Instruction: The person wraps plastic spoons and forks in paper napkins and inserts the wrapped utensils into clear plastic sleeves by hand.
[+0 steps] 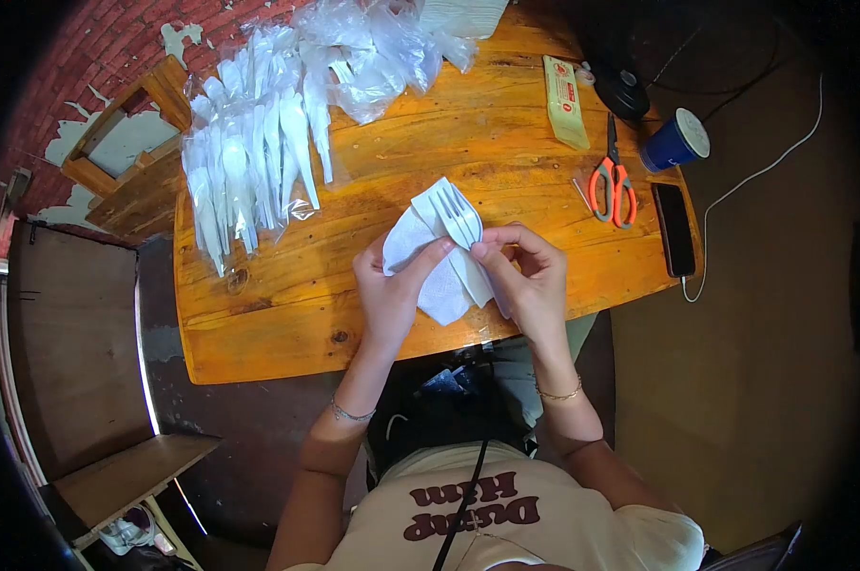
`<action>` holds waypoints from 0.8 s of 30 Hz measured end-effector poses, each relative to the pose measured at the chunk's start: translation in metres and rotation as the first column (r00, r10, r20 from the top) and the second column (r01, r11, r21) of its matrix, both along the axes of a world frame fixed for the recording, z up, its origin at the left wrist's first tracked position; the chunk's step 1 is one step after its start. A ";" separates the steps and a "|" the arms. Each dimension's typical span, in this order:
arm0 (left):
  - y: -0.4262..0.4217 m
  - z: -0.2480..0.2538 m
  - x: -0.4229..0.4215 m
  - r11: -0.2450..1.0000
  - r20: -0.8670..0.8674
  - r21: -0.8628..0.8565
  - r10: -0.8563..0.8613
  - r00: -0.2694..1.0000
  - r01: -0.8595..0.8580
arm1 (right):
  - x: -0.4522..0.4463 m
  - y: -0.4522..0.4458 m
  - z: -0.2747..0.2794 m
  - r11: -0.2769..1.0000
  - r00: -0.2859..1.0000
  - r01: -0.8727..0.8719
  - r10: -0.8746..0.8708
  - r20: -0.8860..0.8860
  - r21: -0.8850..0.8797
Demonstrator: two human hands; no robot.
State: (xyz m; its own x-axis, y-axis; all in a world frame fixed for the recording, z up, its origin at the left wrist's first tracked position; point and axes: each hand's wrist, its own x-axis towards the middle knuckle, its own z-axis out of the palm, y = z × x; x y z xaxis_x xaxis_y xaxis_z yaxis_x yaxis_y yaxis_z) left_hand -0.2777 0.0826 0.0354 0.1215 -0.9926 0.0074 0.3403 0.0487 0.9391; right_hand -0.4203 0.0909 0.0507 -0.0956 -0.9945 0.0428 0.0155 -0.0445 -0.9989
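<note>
A white plastic fork [457, 219] lies on a white paper napkin [441, 293], held up over the front part of the table with its tines pointing away from me. My left hand [392, 285] grips the napkin from the left, its thumb pressed near the fork's neck. On the other side, my right hand [533, 284] pinches the napkin's right edge beside the fork, thumb and fingertips together. The fork's handle is mostly hidden by the napkin's folds. Whether the right fingertips also touch the fork, I cannot tell.
On the wooden table [278, 333], many wrapped white utensils [249, 162] lie at the left, with clear plastic bags [373, 57] behind. To the right are orange-handled scissors [613, 186], a yellow packet [566, 100], a blue cup [675, 141] and a phone [674, 228] on a cable.
</note>
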 end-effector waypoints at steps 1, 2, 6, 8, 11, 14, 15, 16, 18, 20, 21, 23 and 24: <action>0.000 0.000 0.000 1.000 0.003 -0.003 -0.003 1.000 0.003 | -0.001 -0.001 -0.001 1.000 0.999 -0.003 0.002 -0.040 -0.024; 0.000 0.000 0.000 1.000 0.007 -0.005 -0.005 1.000 0.005 | -0.001 -0.001 -0.001 0.999 0.997 -0.008 0.005 -0.078 -0.047; 0.003 0.002 -0.001 1.000 0.000 0.029 -0.008 1.000 0.008 | 0.000 -0.002 -0.003 1.000 1.000 -0.003 0.003 -0.003 -0.018; 0.003 0.003 -0.002 1.000 -0.013 0.023 -0.019 1.000 0.020 | 0.004 -0.004 -0.004 0.994 0.999 0.003 0.002 0.053 -0.108; 0.001 0.002 -0.001 1.000 0.004 0.025 -0.015 1.000 0.015 | 0.010 -0.001 0.002 0.997 0.981 0.002 0.013 0.194 -0.075; 0.000 0.001 -0.001 0.999 0.031 0.044 -0.023 0.999 0.022 | 0.011 -0.005 0.000 0.966 0.998 0.055 -0.053 0.015 -0.251; 0.000 0.001 -0.001 0.999 0.039 0.044 -0.017 0.999 0.016 | 0.010 -0.006 -0.002 0.962 0.997 0.042 -0.056 -0.046 -0.269; 0.000 0.001 -0.002 0.999 0.047 0.043 -0.011 0.999 0.009 | 0.007 -0.006 -0.003 0.958 0.992 0.027 -0.060 -0.108 -0.287; -0.001 0.000 -0.001 0.999 0.048 0.043 -0.002 0.999 0.000 | 0.002 -0.005 -0.003 0.965 0.993 -0.002 -0.029 -0.115 -0.263; -0.003 -0.006 0.001 0.999 0.034 0.044 0.004 0.999 -0.006 | -0.001 0.002 0.004 0.983 0.999 -0.035 0.036 -0.002 -0.182; -0.003 -0.006 0.002 0.999 0.035 0.038 0.011 0.999 -0.012 | 0.001 0.004 0.011 0.990 0.997 -0.043 0.051 0.053 -0.132; -0.003 -0.007 0.002 0.999 0.037 0.026 0.020 0.999 -0.021 | -0.001 0.004 0.013 0.996 0.996 -0.074 0.072 -0.045 -0.052; -0.002 -0.006 0.002 0.999 0.040 0.040 0.007 0.999 -0.009 | -0.002 0.004 0.014 0.996 0.992 -0.084 0.083 -0.093 -0.010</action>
State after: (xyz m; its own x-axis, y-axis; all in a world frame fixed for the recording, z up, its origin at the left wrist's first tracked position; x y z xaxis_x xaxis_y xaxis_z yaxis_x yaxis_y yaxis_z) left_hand -0.2754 0.0803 0.0290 0.1298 -0.9912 -0.0277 0.3027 0.0130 0.9530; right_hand -0.4226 0.0948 0.0644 -0.0069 -0.9981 0.0619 -0.0728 -0.0613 -0.9955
